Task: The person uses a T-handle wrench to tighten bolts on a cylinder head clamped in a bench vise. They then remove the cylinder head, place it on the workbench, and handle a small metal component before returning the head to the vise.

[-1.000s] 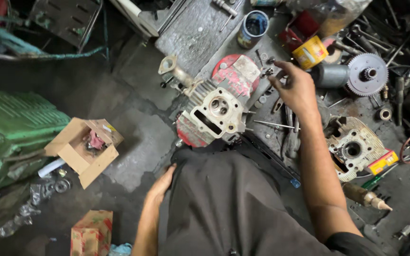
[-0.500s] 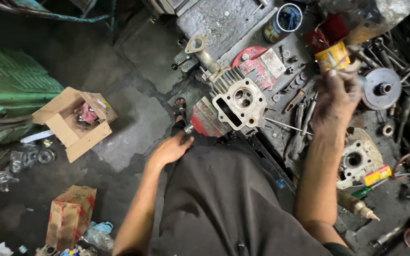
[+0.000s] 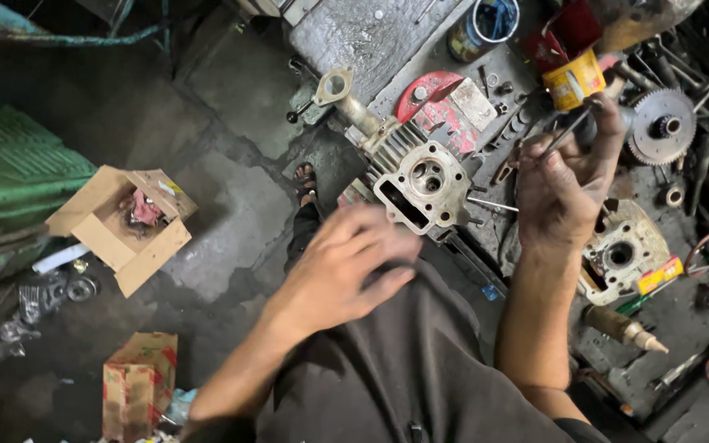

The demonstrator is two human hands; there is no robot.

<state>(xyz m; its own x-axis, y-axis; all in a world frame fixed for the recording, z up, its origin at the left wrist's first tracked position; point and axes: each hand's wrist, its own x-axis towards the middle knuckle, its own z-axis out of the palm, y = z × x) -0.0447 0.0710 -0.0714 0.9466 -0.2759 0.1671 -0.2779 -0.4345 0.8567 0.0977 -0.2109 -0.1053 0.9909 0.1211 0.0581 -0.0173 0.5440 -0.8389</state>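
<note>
- A thin dark metal rod (image 3: pixel 564 131) is pinched between the fingertips of the right hand (image 3: pixel 564 184); that grip is pressed together on the rod, up near the far right part of the floor.
- The left hand (image 3: pixel 342 267) is blurred; its fingers are spread and nothing is seen in that grip. It is held over the dark lap (image 3: pixel 404 377), just near the grey finned metal engine head (image 3: pixel 420 176).
- The rod could be dropped, because only the fingertips hold it. It would be lost fast among the many small bolts and washers (image 3: pixel 519 123) lying there.
- The small yellow tin (image 3: pixel 574 79) stands just beside the rod's tip. It could be knocked over if the rod is swung.
- The toothed grey gear wheel (image 3: pixel 660 127) is close to the right fingers, and skin could be scraped on its teeth.
- A thin pin (image 3: pixel 492 205) sticks out of the engine head toward the right wrist, so a poke is likely there.
- Little open room is left on the right side. More bare floor (image 3: pixel 231 205) is seen to the left, before the open brown cardboard box (image 3: pixel 121 226).
</note>
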